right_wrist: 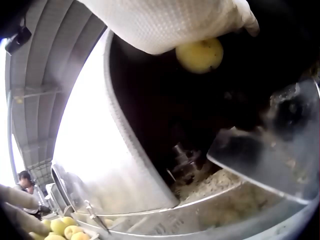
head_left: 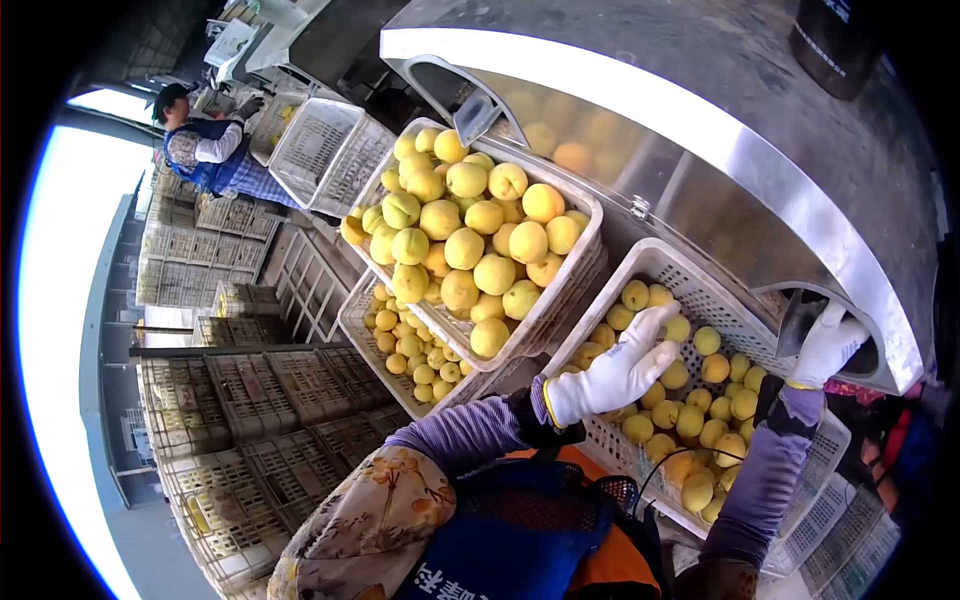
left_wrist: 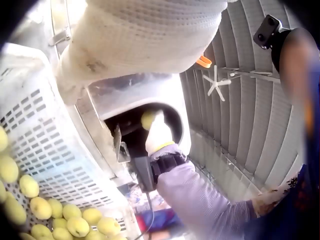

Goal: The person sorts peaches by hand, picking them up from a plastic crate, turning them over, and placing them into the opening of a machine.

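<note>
My gloved right hand (head_left: 828, 345) reaches into an opening in the metal machine. In the right wrist view it grips a yellow peach (right_wrist: 200, 57) against the dark inside, near a metal plate (right_wrist: 265, 160). The same peach (left_wrist: 148, 120) shows in the left wrist view at the fingertips. My gloved left hand (head_left: 612, 372) hovers over a white plastic crate (head_left: 640, 262) partly filled with yellow peaches (head_left: 712, 432). Its fingers are extended and loosely spread, with no fruit in them.
A heaped crate (head_left: 590, 205) of peaches stands to the left, atop another crate (head_left: 350, 315). The steel machine (head_left: 740, 130) borders the crates, with a second opening (head_left: 465, 100) farther left. Stacked crates (head_left: 240, 400) and another person (head_left: 205, 145) are beyond.
</note>
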Tool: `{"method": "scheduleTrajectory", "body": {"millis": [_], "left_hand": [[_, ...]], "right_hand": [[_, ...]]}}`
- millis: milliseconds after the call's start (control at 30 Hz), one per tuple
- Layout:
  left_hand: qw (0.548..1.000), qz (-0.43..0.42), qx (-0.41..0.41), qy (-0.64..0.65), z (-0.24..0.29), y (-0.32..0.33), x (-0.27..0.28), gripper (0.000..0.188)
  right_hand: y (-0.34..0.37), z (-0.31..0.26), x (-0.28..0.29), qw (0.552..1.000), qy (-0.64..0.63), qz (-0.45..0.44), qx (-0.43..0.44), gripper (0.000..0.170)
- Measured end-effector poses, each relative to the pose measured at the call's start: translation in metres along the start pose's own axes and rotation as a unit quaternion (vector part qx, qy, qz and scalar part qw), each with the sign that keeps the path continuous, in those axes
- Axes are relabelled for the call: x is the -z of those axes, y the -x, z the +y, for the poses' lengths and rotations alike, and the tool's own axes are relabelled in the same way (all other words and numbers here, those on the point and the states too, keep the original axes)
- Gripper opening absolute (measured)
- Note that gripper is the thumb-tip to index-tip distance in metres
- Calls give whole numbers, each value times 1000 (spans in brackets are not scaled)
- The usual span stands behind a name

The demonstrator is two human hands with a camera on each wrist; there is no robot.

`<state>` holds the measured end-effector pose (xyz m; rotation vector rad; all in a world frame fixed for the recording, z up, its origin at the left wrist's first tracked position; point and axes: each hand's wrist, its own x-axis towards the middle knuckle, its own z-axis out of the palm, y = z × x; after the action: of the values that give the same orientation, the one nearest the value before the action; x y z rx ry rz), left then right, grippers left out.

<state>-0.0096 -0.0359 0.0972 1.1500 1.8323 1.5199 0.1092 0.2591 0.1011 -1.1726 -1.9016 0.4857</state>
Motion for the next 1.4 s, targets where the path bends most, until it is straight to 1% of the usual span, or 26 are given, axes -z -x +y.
{"method": "scheduleTrajectory", "body": {"millis": [33,67,133,167,200,233,267,333,400,533,600,633,733,767,800,867,933,1000,1067,1100,1133,1167,1233,1267,1333,1400], "left_hand": [[997,7,-7,-75,12,1,37,59],[988,77,-11,-131,13,9,66,62],[906,271,41,-322,-3,35,128,66],[833,350,66,-423,-25,53,161,70],[761,404,103,-497,-44,69,194,75],[718,428,151,-528,-68,88,222,80],[704,421,161,-549,-80,104,245,84],[767,406,170,-467,-103,122,266,89],[793,358,165,-465,-103,113,270,92],[776,392,172,-462,-110,95,278,83],[785,383,185,-450,-109,95,281,80],[782,389,167,-457,-113,96,282,76],[813,361,105,-445,-108,95,293,73],[840,319,160,-409,-95,93,292,76],[848,319,152,-394,-99,94,291,76],[870,311,126,-361,-111,92,286,74],[852,330,100,-394,-107,92,285,74],[891,367,191,-187,-98,97,278,72],[915,352,136,144,-56,82,248,74],[904,296,137,275,-25,70,230,74],[900,234,139,340,-11,59,210,74],[896,219,133,362,2,46,189,74],[909,182,131,352,26,23,152,74],[915,146,117,358,32,13,135,74],[920,76,88,373,41,-6,97,74],[931,48,92,351,55,-21,59,73]], "right_hand": [[19,-28,2,996,-57,72,6,35],[57,-62,-5,979,-109,172,24,31],[138,-65,-20,972,-233,3,-6,25],[153,-95,-25,965,-232,-122,-4,23],[168,-127,-32,944,-223,-243,-1,23],[174,-155,-48,921,-245,-300,49,24],[175,-185,-70,891,-265,-354,102,26],[169,-261,-109,842,-254,-410,242,29],[179,-322,-170,812,-256,-361,381,35],[223,-431,-277,789,-117,-422,431,56],[249,-454,-303,729,68,-478,485,62],[255,-455,-310,666,130,-509,529,66],[265,-449,-313,673,144,-522,503,68],[259,-444,-315,702,88,-553,440,70],[245,-434,-302,741,-9,-565,363,70],[233,-393,-299,789,-191,-500,303,71],[208,-357,-263,775,-321,-501,214,78],[188,-324,-215,779,-379,-472,163,79],[171,-296,-168,810,-385,-417,150,78],[168,-282,-147,804,-405,-424,103,79],[165,-269,-128,805,-393,-421,143,80],[167,-257,-106,793,-443,-416,43,80],[155,-239,-58,786,-499,-363,-35,81],[146,-228,-34,832,-453,-320,-2,84],[129,-209,10,883,-395,-254,-20,87],[113,-179,40,946,-296,-127,26,87]]}}
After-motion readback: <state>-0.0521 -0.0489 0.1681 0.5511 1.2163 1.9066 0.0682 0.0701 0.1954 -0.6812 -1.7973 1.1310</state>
